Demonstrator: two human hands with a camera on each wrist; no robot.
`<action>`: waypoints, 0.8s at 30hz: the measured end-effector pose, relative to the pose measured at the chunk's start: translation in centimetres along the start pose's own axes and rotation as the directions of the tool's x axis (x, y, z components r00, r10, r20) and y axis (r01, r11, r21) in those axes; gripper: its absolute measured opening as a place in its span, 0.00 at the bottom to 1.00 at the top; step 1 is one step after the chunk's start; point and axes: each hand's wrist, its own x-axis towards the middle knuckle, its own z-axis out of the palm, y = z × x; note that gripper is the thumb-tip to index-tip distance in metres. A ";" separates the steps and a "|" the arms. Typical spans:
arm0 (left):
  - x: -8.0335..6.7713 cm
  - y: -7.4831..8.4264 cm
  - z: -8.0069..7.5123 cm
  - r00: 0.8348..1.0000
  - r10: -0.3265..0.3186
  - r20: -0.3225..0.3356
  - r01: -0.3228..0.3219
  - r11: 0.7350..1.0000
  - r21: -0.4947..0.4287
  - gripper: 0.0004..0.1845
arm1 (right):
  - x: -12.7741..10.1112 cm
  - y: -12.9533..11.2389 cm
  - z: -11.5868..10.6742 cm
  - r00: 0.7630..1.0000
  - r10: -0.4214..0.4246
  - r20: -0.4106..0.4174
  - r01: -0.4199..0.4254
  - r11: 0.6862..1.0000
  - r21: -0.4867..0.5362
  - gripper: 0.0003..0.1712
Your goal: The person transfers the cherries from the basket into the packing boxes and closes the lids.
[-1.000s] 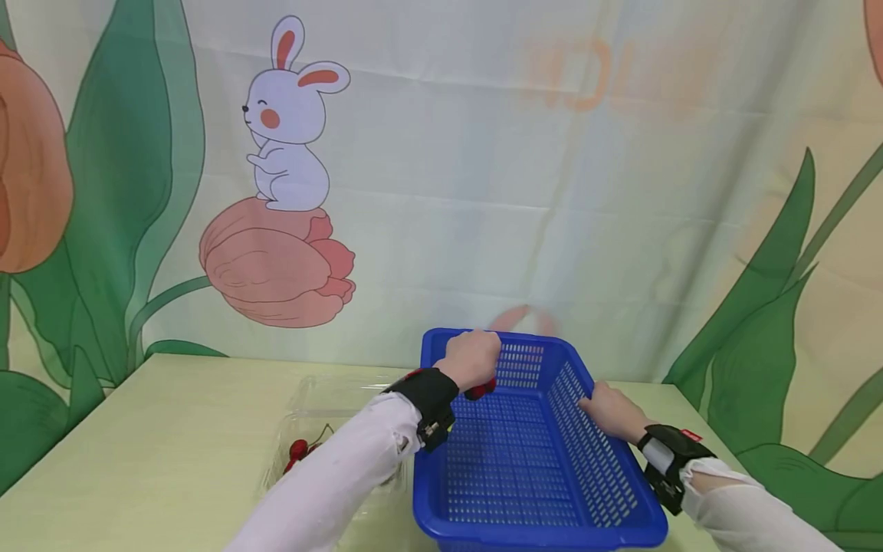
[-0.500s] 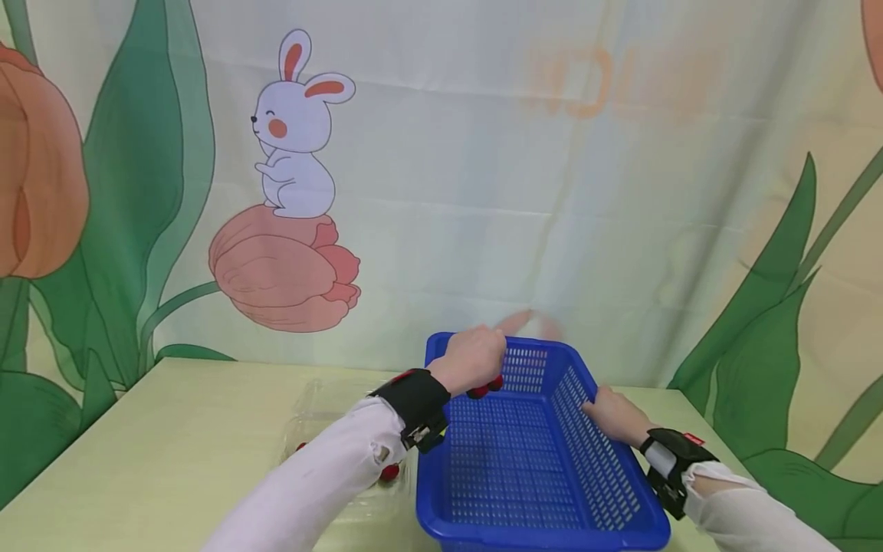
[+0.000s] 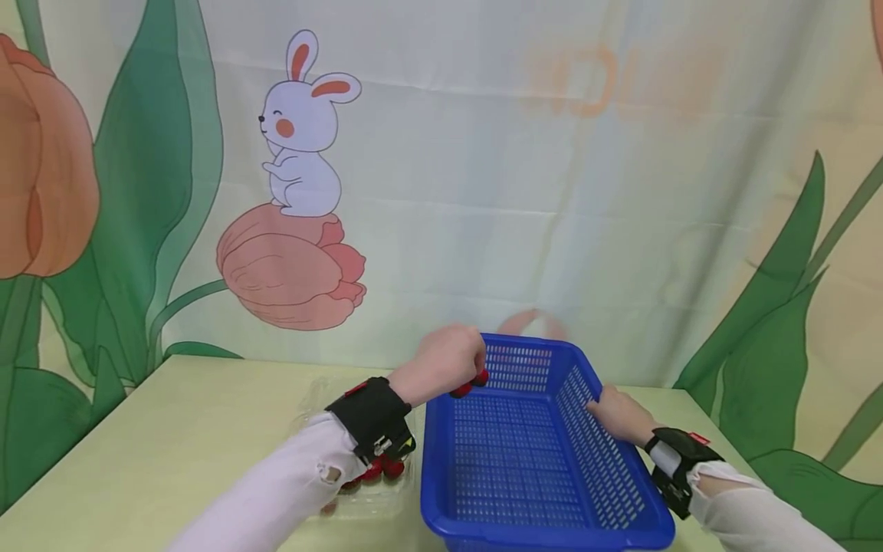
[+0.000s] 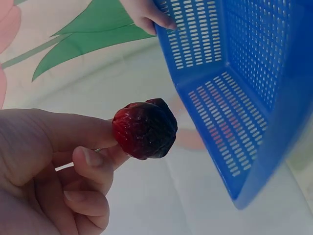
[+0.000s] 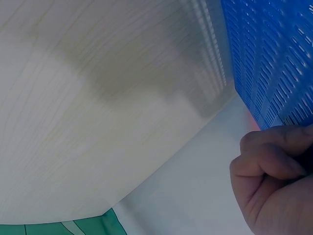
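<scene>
My left hand (image 3: pixel 444 360) pinches dark red cherries (image 3: pixel 462 389) at the far left corner of a blue plastic basket (image 3: pixel 517 460). Two round fruits show below the fingers in the head view; the left wrist view shows one glossy, wrinkled red mass (image 4: pixel 144 129) at the fingertips, and its stem is not clearly visible. On the opposite side, my right hand (image 3: pixel 621 414) grips the basket's right rim, fingers curled over it. Left of the basket, a clear plastic box (image 3: pixel 375 502) holds several more red fruits (image 3: pixel 382 468), partly hidden behind my left forearm.
The basket stands on a pale yellow table (image 3: pixel 172 452). Behind the table's far edge hangs a printed curtain (image 3: pixel 441 192) with a rabbit and tulips. Both wrists carry black straps with cameras.
My left hand has moved left with the cherries, from over the basket toward its left rim. More of the fruits in the clear box now show. The right hand keeps its grip on the rim.
</scene>
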 end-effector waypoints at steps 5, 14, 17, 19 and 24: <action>-1.2 -1.1 -0.8 1.000 -0.028 -0.003 0.028 0.998 -0.054 0.12 | -0.1 0.0 -0.1 1.000 0.017 0.006 -0.017 1.000 0.015 0.22; -3.1 -2.9 -2.0 0.994 -0.111 -0.019 0.109 0.991 -0.077 0.06 | -0.1 -0.1 -0.1 1.000 -0.017 0.013 0.017 1.000 0.010 0.25; -3.6 -3.3 -2.1 0.992 -0.124 -0.029 0.121 0.989 -0.084 0.05 | 0.0 -0.2 -0.1 1.000 0.005 0.013 -0.005 1.000 0.018 0.23; -4.0 -3.6 -2.1 0.992 -0.126 -0.025 0.123 0.988 -0.096 0.06 | -0.1 -0.3 -0.1 1.000 0.018 0.012 -0.018 1.000 0.013 0.22; -5.0 -4.3 -2.0 0.988 -0.155 -0.012 0.153 0.982 -0.113 0.08 | 0.0 -0.1 0.0 0.999 0.036 0.026 -0.036 0.999 0.016 0.19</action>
